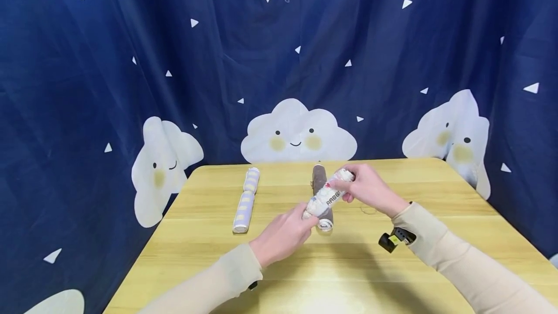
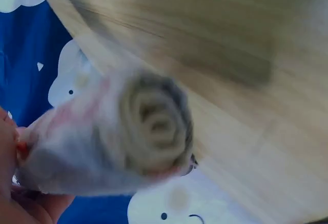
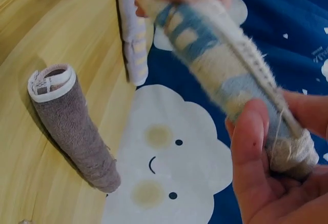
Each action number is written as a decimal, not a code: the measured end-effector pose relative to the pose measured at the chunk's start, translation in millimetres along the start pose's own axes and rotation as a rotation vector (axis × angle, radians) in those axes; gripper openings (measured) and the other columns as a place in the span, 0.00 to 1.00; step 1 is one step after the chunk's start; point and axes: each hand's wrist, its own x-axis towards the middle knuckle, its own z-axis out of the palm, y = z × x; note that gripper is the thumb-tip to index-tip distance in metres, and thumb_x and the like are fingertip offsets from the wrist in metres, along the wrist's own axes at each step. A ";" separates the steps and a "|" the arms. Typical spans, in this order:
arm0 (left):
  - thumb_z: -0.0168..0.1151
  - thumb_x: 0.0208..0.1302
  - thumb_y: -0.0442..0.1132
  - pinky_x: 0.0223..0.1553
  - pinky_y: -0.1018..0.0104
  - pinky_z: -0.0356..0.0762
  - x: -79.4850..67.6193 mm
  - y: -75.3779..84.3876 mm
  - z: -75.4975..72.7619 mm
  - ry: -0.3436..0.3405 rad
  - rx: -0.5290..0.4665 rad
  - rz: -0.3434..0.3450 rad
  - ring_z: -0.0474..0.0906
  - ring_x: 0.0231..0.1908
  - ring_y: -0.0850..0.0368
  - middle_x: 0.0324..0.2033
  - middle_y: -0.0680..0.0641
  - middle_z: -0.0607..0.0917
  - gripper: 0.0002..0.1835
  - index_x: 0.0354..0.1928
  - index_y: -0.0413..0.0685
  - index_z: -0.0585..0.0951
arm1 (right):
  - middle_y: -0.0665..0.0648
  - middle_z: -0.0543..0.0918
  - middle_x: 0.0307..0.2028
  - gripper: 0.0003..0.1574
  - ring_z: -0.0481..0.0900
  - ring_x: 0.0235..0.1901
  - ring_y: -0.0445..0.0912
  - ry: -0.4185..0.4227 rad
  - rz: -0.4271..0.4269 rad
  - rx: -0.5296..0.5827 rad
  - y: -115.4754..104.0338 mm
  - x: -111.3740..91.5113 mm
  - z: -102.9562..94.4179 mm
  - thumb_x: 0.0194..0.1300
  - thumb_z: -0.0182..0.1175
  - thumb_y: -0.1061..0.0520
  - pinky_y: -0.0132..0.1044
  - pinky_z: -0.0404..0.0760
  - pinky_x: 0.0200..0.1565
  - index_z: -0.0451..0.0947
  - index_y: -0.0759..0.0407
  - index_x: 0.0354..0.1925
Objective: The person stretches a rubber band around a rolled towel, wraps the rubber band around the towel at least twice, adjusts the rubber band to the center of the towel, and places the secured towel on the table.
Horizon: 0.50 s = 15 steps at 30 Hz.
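Note:
Both hands hold a rolled-up white towel [image 1: 322, 197] with dark lettering and a small red heart, tilted above the table. My left hand [image 1: 285, 232] grips its lower, nearer end. At the upper, farther end, my right hand [image 1: 370, 189] has its thumb along the side and fingers behind. Blue and cream patterning shows on the held towel [image 3: 205, 49] in the right wrist view. The left wrist view looks at its spiral end [image 2: 154, 126], blurred. Partly hidden behind it, a brown rolled towel [image 1: 319, 177] lies on the table.
A lavender rolled towel [image 1: 245, 205] with yellow patches lies to the left on the wooden table [image 1: 196, 260]. Behind the table hangs a dark blue curtain [image 1: 244, 62] with smiling clouds and white triangles. A loose thread [image 1: 368, 210] lies near the right hand.

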 end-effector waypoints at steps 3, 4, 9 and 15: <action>0.56 0.70 0.35 0.25 0.75 0.74 -0.2 -0.7 -1.7 0.022 -0.054 -0.027 0.76 0.27 0.62 0.45 0.47 0.81 0.10 0.50 0.54 0.76 | 0.57 0.85 0.28 0.15 0.81 0.23 0.47 -0.014 -0.013 0.042 2.6 2.1 -2.7 0.63 0.70 0.52 0.38 0.83 0.28 0.82 0.62 0.42; 0.56 0.70 0.35 0.23 0.76 0.72 0.8 -0.4 -3.1 0.029 -0.081 -0.046 0.75 0.26 0.63 0.44 0.49 0.82 0.12 0.52 0.54 0.76 | 0.57 0.84 0.28 0.16 0.81 0.23 0.47 -0.018 -0.021 0.052 3.2 2.6 -3.8 0.63 0.70 0.52 0.38 0.83 0.28 0.82 0.63 0.42; 0.53 0.69 0.36 0.20 0.78 0.67 7.0 1.5 -7.2 -0.004 -0.258 -0.195 0.71 0.24 0.68 0.40 0.55 0.84 0.17 0.58 0.55 0.74 | 0.57 0.84 0.28 0.19 0.81 0.24 0.47 -0.031 -0.026 0.077 7.8 5.7 -4.5 0.62 0.71 0.49 0.37 0.82 0.28 0.83 0.62 0.42; 0.52 0.67 0.36 0.20 0.71 0.72 10.2 0.2 -12.8 -0.087 -0.664 -0.444 0.69 0.22 0.66 0.31 0.54 0.77 0.17 0.56 0.59 0.71 | 0.61 0.84 0.34 0.24 0.83 0.27 0.48 -0.077 -0.069 0.166 10.7 4.9 -3.8 0.65 0.69 0.50 0.39 0.85 0.33 0.78 0.61 0.54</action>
